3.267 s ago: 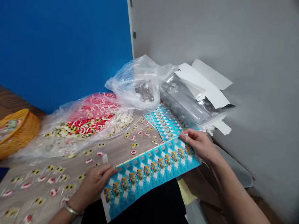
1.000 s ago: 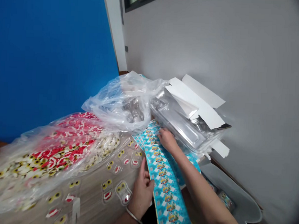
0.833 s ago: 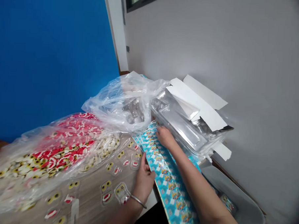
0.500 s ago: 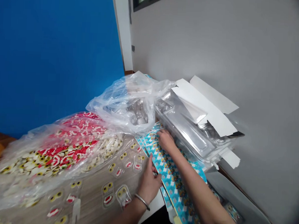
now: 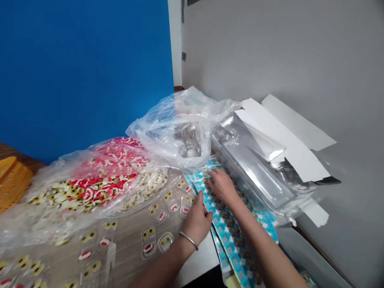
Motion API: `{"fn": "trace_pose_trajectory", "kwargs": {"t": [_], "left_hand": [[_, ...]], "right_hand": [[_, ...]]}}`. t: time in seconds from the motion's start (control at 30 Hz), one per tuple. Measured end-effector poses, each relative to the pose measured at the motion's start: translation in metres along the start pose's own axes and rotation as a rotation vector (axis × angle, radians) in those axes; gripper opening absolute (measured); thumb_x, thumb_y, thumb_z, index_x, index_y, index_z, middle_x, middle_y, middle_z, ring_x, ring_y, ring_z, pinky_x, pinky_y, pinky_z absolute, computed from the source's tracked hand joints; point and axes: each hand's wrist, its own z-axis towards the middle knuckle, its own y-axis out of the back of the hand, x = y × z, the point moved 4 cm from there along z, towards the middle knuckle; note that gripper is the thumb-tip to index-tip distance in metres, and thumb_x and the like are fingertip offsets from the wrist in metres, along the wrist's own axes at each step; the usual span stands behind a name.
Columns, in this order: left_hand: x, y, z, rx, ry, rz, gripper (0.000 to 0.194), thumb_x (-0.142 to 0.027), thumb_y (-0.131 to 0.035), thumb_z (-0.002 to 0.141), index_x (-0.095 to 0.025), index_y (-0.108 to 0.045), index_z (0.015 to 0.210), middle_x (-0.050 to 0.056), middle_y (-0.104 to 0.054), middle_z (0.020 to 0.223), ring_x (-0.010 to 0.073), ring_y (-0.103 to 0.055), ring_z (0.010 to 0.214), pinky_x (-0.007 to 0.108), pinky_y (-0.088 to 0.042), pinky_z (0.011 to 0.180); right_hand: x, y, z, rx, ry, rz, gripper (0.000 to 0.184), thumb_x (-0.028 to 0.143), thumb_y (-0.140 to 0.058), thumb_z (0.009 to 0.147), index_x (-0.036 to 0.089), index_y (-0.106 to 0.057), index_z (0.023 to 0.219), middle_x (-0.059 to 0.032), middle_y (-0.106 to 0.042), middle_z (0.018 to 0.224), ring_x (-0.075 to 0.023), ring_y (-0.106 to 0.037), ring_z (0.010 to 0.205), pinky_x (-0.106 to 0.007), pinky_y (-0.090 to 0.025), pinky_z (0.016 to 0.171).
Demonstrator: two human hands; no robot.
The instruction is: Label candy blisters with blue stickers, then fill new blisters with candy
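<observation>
Head view: the left hand [image 5: 197, 223] and right hand [image 5: 222, 187] are both touching the blue sheets [image 5: 230, 239], which are lying across the table [image 5: 126, 260] edge beside a clear tray [image 5: 251, 161]; whether either hand is grasping them cannot be told.

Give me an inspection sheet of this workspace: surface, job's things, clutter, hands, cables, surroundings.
Surface: wood-grain table, with printed blister pieces lying across it.
Job's things: stack of blue printed sheets under both hands; loose clear blister pieces with eye-and-mouth prints beside it.
Clutter: clear bag of similar pieces; crumpled clear bag; clear plastic trays under white card strips.
Hands: left hand, wearing a bangle, at the sheets' edge; right hand spread on the sheets.
Cables: nothing seen.
Surroundings: blue wall, grey wall, orange basket, grey bin.
</observation>
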Motion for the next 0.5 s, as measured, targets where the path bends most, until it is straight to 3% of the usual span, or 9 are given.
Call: {"fn": "trace_pose_trajectory", "kwargs": {"t": [0.1, 0.23, 0.3, 0.4, 0.5], "left_hand": [[-0.009, 0.019, -0.005, -0.056, -0.006, 0.155, 0.067, -0.018, -0.055, 0.083, -0.015, -0.033, 0.147, 0.0, -0.064, 0.073, 0.0182, -0.062, 0.069, 0.03, -0.049, 0.072], [-0.034, 0.056, -0.002, -0.153, -0.221, 0.404, 0.037, -0.024, -0.047, 0.091, -0.019, -0.056, 0.127, 0.008, -0.067, 0.097, 0.0217, -0.064, 0.088, 0.035, -0.05, 0.081], [-0.045, 0.078, 0.009, -0.25, -0.339, 0.577, 0.034, -0.023, -0.046, 0.092, -0.021, -0.059, 0.124, 0.012, -0.064, 0.114, 0.026, -0.061, 0.105, 0.041, -0.048, 0.09], [-0.053, 0.106, 0.029, -0.411, -0.442, 0.808, 0.044, -0.018, -0.049, 0.09, -0.023, -0.054, 0.134, 0.014, -0.05, 0.143, 0.0355, -0.037, 0.137, 0.058, -0.03, 0.108], [-0.047, 0.121, 0.045, -0.433, -0.422, 0.926, 0.05, -0.015, -0.052, 0.086, -0.021, -0.052, 0.136, 0.014, -0.043, 0.149, 0.0382, -0.021, 0.145, 0.068, -0.012, 0.112]], "right_hand": [[0.014, 0.004, -0.02, 0.029, 0.053, 0.021, 0.024, 0.031, -0.053, 0.092, 0.021, -0.065, 0.111, -0.0103, -0.064, 0.119, -0.0258, -0.055, 0.112, -0.034, -0.039, 0.096], [0.021, 0.005, -0.045, 0.032, 0.076, 0.088, 0.023, 0.028, -0.052, 0.093, 0.022, -0.064, 0.112, -0.009, -0.063, 0.122, -0.0248, -0.054, 0.115, -0.034, -0.038, 0.098], [0.021, 0.005, -0.053, 0.046, 0.073, 0.107, 0.021, 0.027, -0.053, 0.092, 0.021, -0.065, 0.108, -0.0091, -0.064, 0.118, -0.0243, -0.055, 0.113, -0.034, -0.038, 0.098], [0.023, 0.006, -0.056, 0.073, 0.076, 0.12, 0.018, 0.026, -0.054, 0.092, 0.02, -0.067, 0.102, -0.0096, -0.066, 0.111, -0.0242, -0.058, 0.108, -0.033, -0.04, 0.096], [0.025, 0.013, -0.046, 0.026, 0.091, 0.158, 0.019, 0.026, -0.051, 0.094, 0.02, -0.067, 0.102, -0.0098, -0.067, 0.11, -0.023, -0.059, 0.107, -0.031, -0.041, 0.094]]}}
